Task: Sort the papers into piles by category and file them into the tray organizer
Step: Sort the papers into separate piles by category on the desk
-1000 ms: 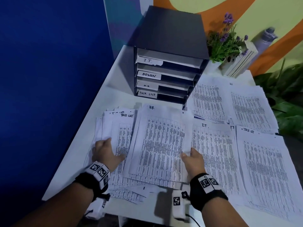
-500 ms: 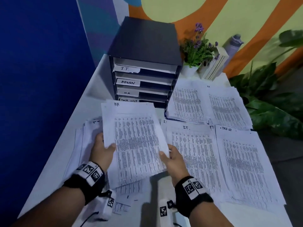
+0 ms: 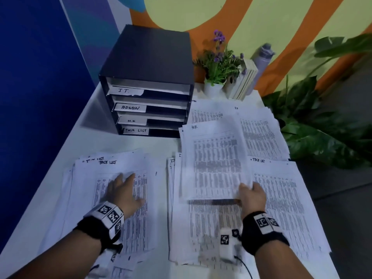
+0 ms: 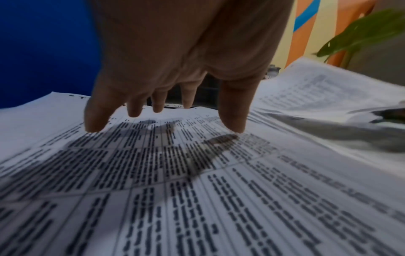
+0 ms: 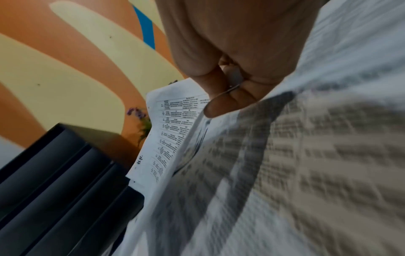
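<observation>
Right hand (image 3: 252, 195) pinches the near right corner of an HR sheet (image 3: 213, 158), thumb on top, fingers under; the right wrist view confirms the paper edge clamped between thumb and fingers (image 5: 225, 104). Sheet is lifted, tilted, blurred, hanging in front of and right of the tray organizer (image 3: 149, 81), above the IT pile (image 3: 211, 222).

Left hand (image 3: 124, 191) released, fingers spread and straight, fingertips (image 4: 234, 124) touching or just over the top page of the task list pile (image 3: 112, 198), which lies in front of the organizer, to its left side. Grip holds nothing.

Organizer: black, four trays labelled IT, ADMIN, H.R, TASK LIST top to bottom, at the back of the white desk (image 3: 84, 146).

More piles right of the organizer: an HR pile (image 3: 261, 133) just beside it, another task list pile (image 3: 281, 198) nearer the camera.

Behind, right of the organizer: potted purple flower (image 3: 218, 63), block (image 3: 245, 79), grey bottle (image 3: 263, 55). Leafy plant (image 3: 314, 125) beyond the desk edge.
</observation>
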